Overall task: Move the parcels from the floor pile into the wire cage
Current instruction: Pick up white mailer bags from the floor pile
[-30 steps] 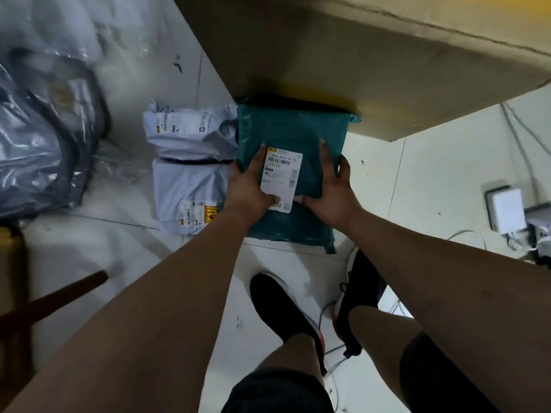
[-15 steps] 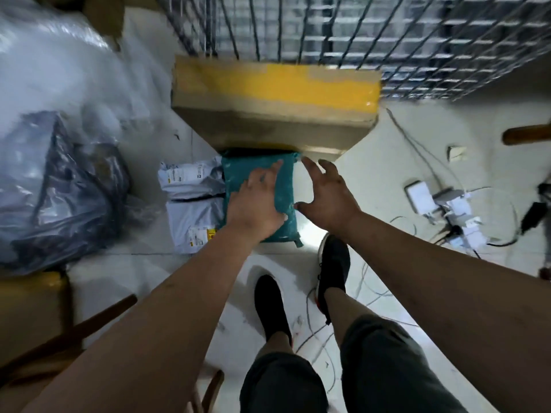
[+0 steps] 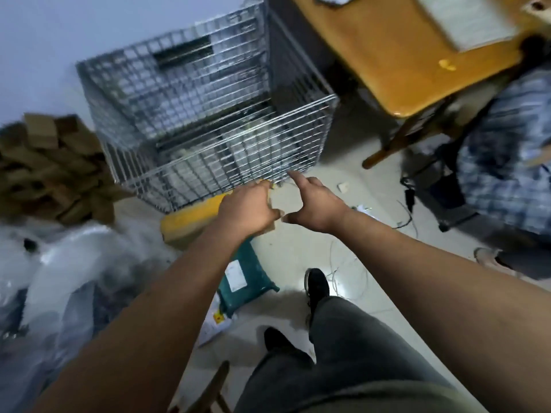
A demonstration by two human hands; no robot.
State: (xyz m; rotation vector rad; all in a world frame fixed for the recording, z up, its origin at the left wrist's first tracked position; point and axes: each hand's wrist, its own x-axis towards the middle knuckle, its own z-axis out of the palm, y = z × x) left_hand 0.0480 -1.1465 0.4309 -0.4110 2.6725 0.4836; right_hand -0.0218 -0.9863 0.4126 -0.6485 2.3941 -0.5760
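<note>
A: Where do our hands stand?

B: Our right hand [image 3: 316, 204] is spread, forefinger out and thumb low, holding nothing. Our left hand [image 3: 249, 210] lies over the near corner of the box [image 3: 190, 217]. Its fingers bend down past the edge, but blur hides whether they grip, so we cannot tell.

A: Why both arms out together?

B: We judge the box too broad and stiff for one hand, so it wants a hand on each side. It sits just beside the foot of the cage [image 3: 208, 114], so the lift would be short: up and over the rim.

A: And the other parcels?

B: On the floor [image 3: 298, 248] by our feet. A teal bag [image 3: 247, 272] of soft, creased plastic with a white label lies partly over a pale bag [image 3: 214, 323]. Neither is in the cage yet.

A: The materials?

B: The box is plain cardboard with a yellow tape band, flat-faced and square-edged. The cage is thin grey wire in a square grid, open on top. Something pale lies inside, too blurred to name. To our left is a heap [image 3: 59, 263] of glossy plastic-wrapped bundles, which we expect to sag when lifted.
</note>
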